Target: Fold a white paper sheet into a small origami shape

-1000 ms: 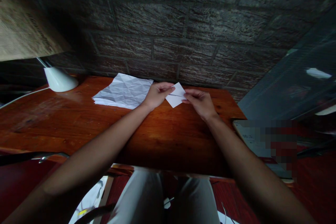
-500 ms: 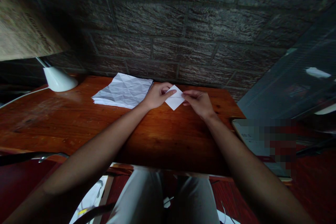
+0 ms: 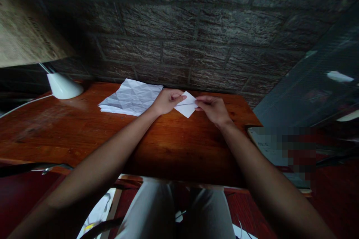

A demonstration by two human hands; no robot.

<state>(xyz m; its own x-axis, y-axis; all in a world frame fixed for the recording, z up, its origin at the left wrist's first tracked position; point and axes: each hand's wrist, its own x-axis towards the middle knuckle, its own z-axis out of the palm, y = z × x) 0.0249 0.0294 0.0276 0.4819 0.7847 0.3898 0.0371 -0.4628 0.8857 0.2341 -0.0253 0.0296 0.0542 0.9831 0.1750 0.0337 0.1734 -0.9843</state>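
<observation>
A small white folded paper [image 3: 187, 109], diamond-shaped with a line across its middle, is held between my two hands above the wooden table [image 3: 174, 138]. My left hand [image 3: 168, 101] grips its left side, thumb lying on top. At the right corner, the thumb and fingers of my right hand [image 3: 211, 109] pinch the paper. Beside my left hand lies a stack of creased white sheets [image 3: 131, 97]. The undersides of the fingers are hidden.
To the left stands a lamp with a white base [image 3: 64, 86] and a tan shade [image 3: 25, 30]. A dark brick wall [image 3: 174, 22] rises behind the table. Right of the table are a grey panel [image 3: 297, 89] and a pale flat object [image 3: 266, 142], partly blurred out.
The folded paper has turned slightly in my hands, and the line across it shows wider and darker. Both hands stay in nearly the same place.
</observation>
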